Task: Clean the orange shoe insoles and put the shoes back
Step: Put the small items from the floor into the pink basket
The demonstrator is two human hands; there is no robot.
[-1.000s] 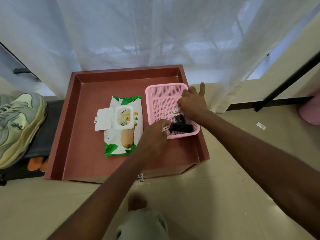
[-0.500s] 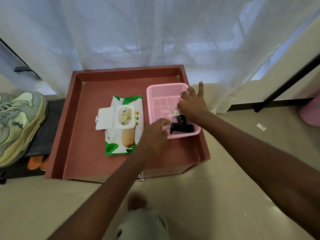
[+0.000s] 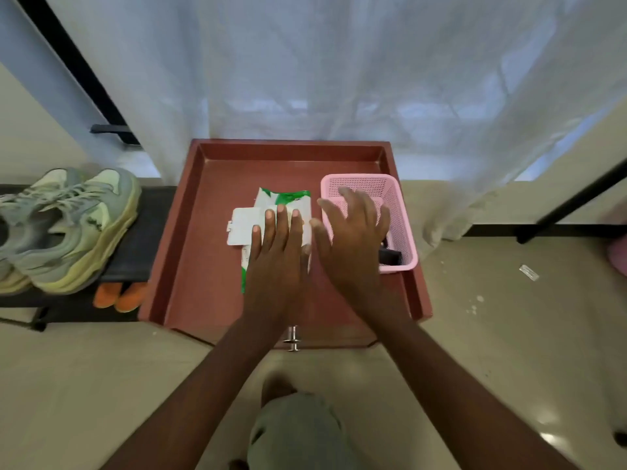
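A pair of grey-green sneakers [image 3: 64,228] stands on a low black rack at the left, with orange insoles [image 3: 118,295] poking out on the shelf below. On the red-brown table top [image 3: 203,266] lies a green and white wet-wipe pack [image 3: 285,201] with its white lid flipped open to the left. My left hand [image 3: 276,256] lies flat on the pack with straight fingers. My right hand [image 3: 353,239] hovers spread beside it, over the left edge of the pink basket [image 3: 400,212], holding nothing.
The pink basket holds a dark object [image 3: 390,256], partly hidden by my right hand. A white curtain [image 3: 339,79] hangs behind the table. A metal drawer knob [image 3: 292,339] juts from the table's front. My knee [image 3: 291,432] is below, and a small wrapper [image 3: 529,273] lies on the floor.
Both hands left the basket and its dark object. The left hand moved onto the wipe pack and flattened; the right hand drew left and opened wide. The camera view shifted, showing both sneakers.
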